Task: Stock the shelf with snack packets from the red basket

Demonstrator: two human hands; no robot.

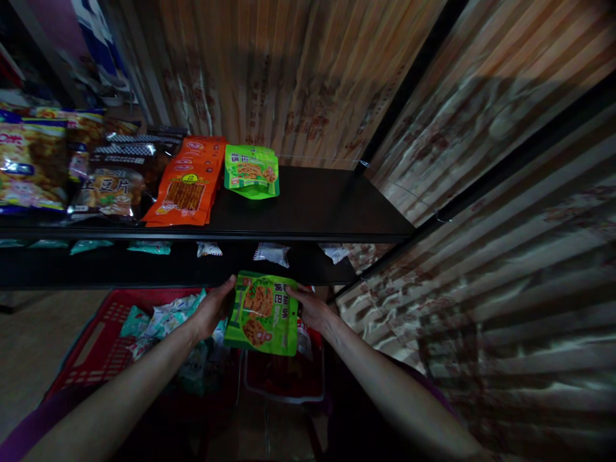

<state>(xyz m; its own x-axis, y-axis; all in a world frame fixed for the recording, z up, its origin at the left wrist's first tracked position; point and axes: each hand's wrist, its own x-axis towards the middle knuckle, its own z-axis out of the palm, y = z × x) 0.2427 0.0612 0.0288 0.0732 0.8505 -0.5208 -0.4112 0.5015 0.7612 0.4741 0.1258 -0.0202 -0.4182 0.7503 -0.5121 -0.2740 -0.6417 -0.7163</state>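
At the far left, yellow-and-blue snack bags (pixel 33 163) stood on the black shelf (pixel 317 199), followed by dark packs (pixel 113 183) and flat-lying orange packets (pixel 187 183). Below them, turquoise packets (pixel 161 321) filled much of a red basket (pixel 89 346).

The person's left hand (pixel 209 314) pinched the left edge of the held green pouch (pixel 262 314), thumb near the corner closest to the shelving. One matching shelved green pouch (pixel 251 170) sat beside the orange packets, its top facing away from the person; the held one was off the shelf, in front of the shelving. So one was placed and one was not; whether others lay below could not be told.

The held pouch faced upward, turned a quarter so that its top pointed right. It looked nearly square, its long axis hard to judge.

The right hand (pixel 314 311) pinched the right edge, thumb over the front, fingers mostly hidden, above a smaller red container (pixel 283 394).
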